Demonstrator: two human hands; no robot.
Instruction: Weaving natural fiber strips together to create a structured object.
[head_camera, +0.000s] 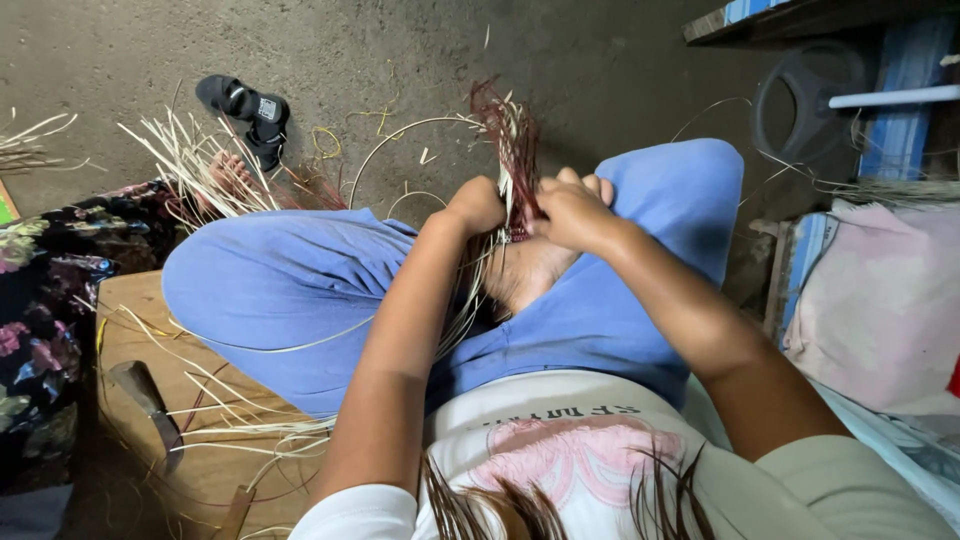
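while the bundle of red and pale straw strands (515, 150) stands upright at centre top of the frame, the left hand (478, 205) and right hand (572, 212) are clenched around its base above the blue-trousered knees; seemingly mid-weave, needing steady tension. a knife (148, 398) lies lower left on a wooden board (210, 470).

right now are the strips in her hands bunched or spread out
Bunched: both the left hand and right hand clasp the reddish strips together.
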